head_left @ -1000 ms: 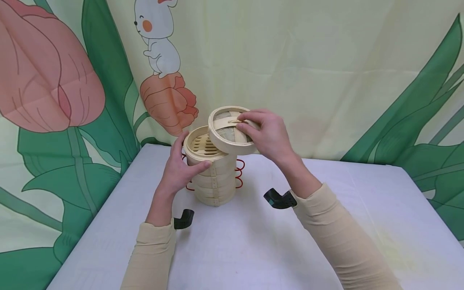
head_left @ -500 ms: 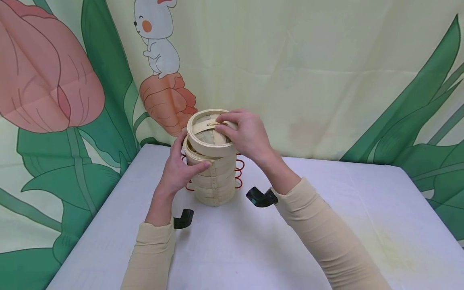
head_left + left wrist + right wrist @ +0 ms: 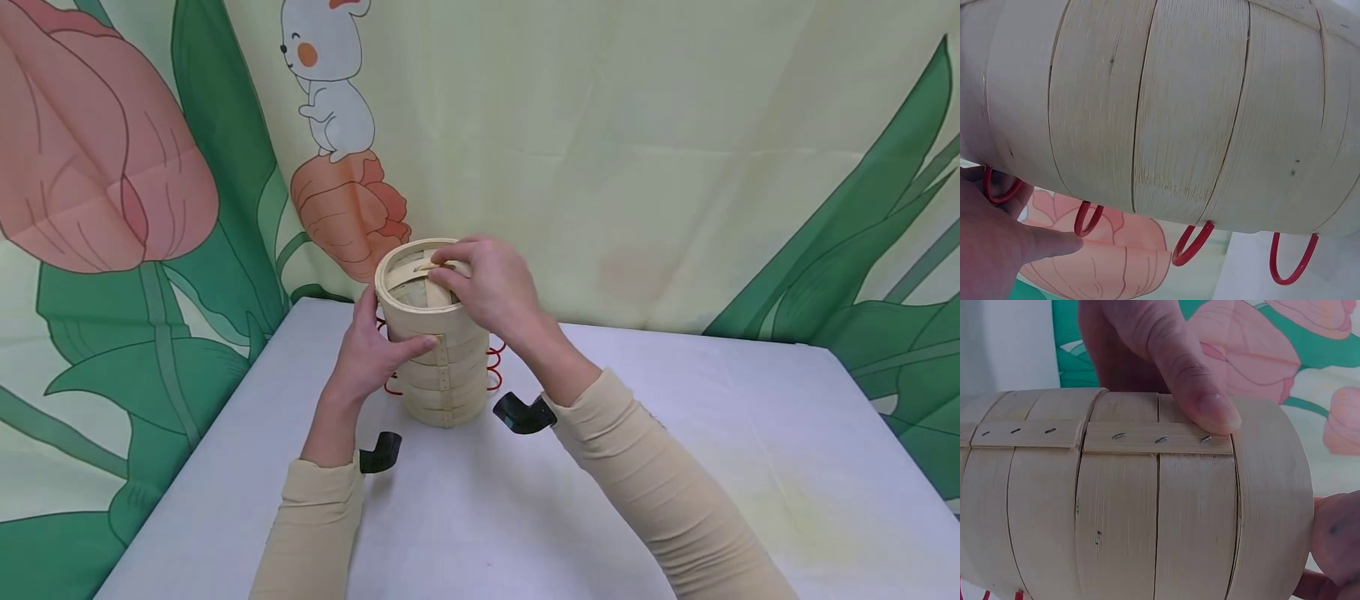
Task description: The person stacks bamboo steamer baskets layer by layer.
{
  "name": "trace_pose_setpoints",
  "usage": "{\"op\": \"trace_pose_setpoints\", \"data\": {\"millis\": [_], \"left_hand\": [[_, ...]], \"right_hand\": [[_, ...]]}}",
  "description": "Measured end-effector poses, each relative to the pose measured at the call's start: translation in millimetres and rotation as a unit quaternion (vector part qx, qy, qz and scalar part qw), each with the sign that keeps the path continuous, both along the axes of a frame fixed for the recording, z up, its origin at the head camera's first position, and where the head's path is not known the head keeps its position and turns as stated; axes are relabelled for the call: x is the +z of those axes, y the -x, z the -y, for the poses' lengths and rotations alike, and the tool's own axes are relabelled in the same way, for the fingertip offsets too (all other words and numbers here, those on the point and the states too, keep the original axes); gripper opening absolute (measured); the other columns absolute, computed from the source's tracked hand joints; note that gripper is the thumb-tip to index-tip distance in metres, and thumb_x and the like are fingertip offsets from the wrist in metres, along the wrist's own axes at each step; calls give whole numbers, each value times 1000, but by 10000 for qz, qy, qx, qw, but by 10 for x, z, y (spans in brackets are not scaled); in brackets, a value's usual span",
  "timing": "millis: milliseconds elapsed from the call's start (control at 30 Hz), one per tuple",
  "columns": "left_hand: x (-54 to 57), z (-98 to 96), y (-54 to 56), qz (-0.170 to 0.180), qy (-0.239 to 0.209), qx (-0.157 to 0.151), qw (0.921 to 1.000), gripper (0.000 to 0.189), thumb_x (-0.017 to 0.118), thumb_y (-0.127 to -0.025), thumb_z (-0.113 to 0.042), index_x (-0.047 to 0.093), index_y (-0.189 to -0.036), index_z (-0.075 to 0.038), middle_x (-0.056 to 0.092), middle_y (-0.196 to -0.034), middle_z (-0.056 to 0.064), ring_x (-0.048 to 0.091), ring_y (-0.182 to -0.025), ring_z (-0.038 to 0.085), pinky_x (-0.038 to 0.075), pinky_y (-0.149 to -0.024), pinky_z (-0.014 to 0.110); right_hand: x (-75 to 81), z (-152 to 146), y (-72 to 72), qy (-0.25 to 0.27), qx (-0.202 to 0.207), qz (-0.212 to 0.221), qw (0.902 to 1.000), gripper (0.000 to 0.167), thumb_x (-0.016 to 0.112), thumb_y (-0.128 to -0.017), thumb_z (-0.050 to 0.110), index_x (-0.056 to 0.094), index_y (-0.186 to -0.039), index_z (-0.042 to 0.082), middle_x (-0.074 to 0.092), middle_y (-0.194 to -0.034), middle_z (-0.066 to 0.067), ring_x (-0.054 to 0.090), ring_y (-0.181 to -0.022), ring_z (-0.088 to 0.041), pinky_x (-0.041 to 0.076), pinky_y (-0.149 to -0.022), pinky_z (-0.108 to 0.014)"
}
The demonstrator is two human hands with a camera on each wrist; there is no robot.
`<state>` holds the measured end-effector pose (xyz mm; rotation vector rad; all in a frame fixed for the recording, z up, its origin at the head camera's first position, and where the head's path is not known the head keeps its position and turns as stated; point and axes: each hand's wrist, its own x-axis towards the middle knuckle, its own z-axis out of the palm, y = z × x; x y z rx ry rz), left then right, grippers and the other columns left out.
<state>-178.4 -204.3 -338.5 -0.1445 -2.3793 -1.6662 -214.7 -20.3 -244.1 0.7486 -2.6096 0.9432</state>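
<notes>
A stack of round bamboo steamer baskets (image 3: 447, 398) stands upright on the table. Its lid (image 3: 420, 317) sits on the top tier, seated level around the rim. The left hand (image 3: 367, 350) holds the top of the stack from the left, thumb across the front and fingers round the far side. Over the lid, the right hand (image 3: 491, 287) pinches the strap handle at its centre. Close up in the right wrist view, the left thumb (image 3: 1200, 403) presses by the stapled seam just below the lid. Red loops (image 3: 1284, 282) stick out from the basket sides.
A white cloth (image 3: 645, 467) covers the table. Behind it hangs a printed backdrop (image 3: 562, 167) with tulips, leaves and a rabbit, close to the table's back edge. Black wrist cameras (image 3: 522, 414) are strapped to both forearms.
The right hand has carried the lid left and down from the stack's right side onto the top tier, covering the slatted floor. The left hand has kept its place.
</notes>
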Motion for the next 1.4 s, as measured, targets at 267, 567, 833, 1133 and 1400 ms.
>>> {"op": "trace_pose_setpoints", "data": {"millis": [267,567,833,1133,1400], "left_hand": [[-9,-17,19,24,50,-6,10000,114,91,-75,-35,18,-161,-19,28,-158,6,29,-143,29,30,-111,60],[-6,-21,21,-1,-85,-96,9999,114,91,-75,-34,18,-161,-19,29,-157,6,29,-142,27,30,-111,60],[30,22,-6,-387,-186,-211,9989,110,92,-74,-20,23,-160,-22,33,-155,2,29,-139,23,26,-111,59],[25,107,-74,-497,175,-236,9983,115,92,-74,-22,18,-162,-23,27,-161,-1,18,-148,19,16,-115,62],[-129,285,-198,-723,1189,-214,9900,117,92,-75,-26,13,-162,-23,22,-162,8,20,-146,28,24,-110,66]], "right_hand": [[3,1,-25,-160,-205,-24,9997,21,76,-93,27,80,-112,19,70,-115,-1,63,-108,-18,50,-88,-35],[-7,-80,-43,380,-85,-5,9992,26,70,-97,28,77,-119,16,69,-120,-1,61,-114,-18,47,-96,-35],[-39,-415,-141,1441,-59,-413,9887,27,69,-97,24,76,-120,12,67,-123,-3,58,-119,-17,45,-100,-39],[-263,-759,-252,1683,7,-440,9848,34,69,-97,19,71,-129,11,62,-130,-4,54,-124,-18,42,-103,-43],[-633,-1085,-432,1465,-267,-553,9873,42,68,-98,16,63,-139,13,55,-140,-4,48,-131,-21,42,-101,-48]]}}
